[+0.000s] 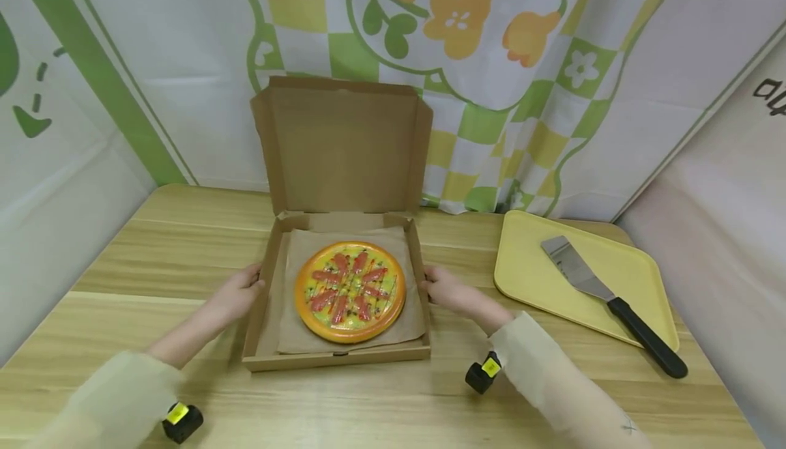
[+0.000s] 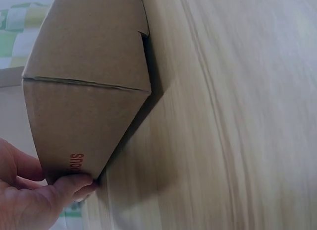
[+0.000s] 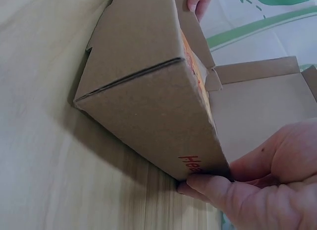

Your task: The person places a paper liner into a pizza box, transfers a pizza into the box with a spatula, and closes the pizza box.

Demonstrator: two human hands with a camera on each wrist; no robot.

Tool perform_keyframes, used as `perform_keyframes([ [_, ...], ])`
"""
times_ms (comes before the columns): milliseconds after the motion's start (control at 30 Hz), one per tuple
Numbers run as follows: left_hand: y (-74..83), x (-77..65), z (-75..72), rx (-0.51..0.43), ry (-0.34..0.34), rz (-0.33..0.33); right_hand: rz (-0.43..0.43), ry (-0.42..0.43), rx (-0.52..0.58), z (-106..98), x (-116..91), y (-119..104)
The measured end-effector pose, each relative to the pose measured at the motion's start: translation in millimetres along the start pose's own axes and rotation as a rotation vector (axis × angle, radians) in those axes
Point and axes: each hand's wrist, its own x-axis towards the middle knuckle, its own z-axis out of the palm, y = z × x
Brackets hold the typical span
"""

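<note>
An open cardboard pizza box [image 1: 338,359] sits in the middle of the table, its lid [image 1: 344,149] standing upright at the back. Inside, on brown paper [image 1: 393,244], lies a round pizza [image 1: 350,292] with red strips on top. My left hand [image 1: 241,291] grips the box's left side wall, and the left wrist view shows its thumb [image 2: 74,183] on the outer face beside red print. At the opposite wall my right hand [image 1: 443,288] holds on the same way, thumb [image 3: 208,185] pressed to the cardboard. Whether the base is slightly off the table, I cannot tell.
To the right lies a yellow tray [image 1: 522,258] carrying a metal spatula [image 1: 589,282], whose black handle reaches past the tray's near edge. Behind the wooden table [image 1: 184,244] hangs a checked, flowered curtain [image 1: 479,128]. White fabric walls close off both sides.
</note>
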Motion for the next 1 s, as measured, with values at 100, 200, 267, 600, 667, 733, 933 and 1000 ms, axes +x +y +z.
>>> perform_keyframes([
  [100, 4.8, 2.3, 4.5, 0.012, 0.006, -0.003, -0.012, 0.004, 0.0, -5.0, -3.3, 4.0],
  [200, 8.8, 4.2, 8.9, 0.003, 0.003, -0.008, -0.014, 0.001, 0.0, -9.2, -6.8, 7.1],
  [267, 10.7, 5.3, 11.9, -0.002, 0.004, -0.009, -0.024, 0.002, 0.001, -12.0, -8.7, 9.3],
  [600, 19.1, 9.4, 29.1, 0.022, 0.081, 0.036, -0.022, 0.002, 0.008, -22.2, -16.9, 16.4],
  [667, 20.1, 9.4, 31.7, 0.022, 0.09, 0.05, -0.02, 0.004, 0.003, -23.1, -18.0, 17.1],
  [733, 21.8, 9.3, 33.9, 0.029, 0.099, 0.059, -0.008, 0.012, 0.012, -23.7, -18.7, 18.0],
  [933, 27.4, 7.6, 37.5, 0.008, 0.084, 0.027, 0.038, 0.04, 0.052, -24.2, -20.5, 18.7],
  [1000, 28.3, 7.9, 37.9, 0.011, 0.088, 0.016, 0.029, 0.047, 0.053, -23.0, -20.9, 17.9],
])
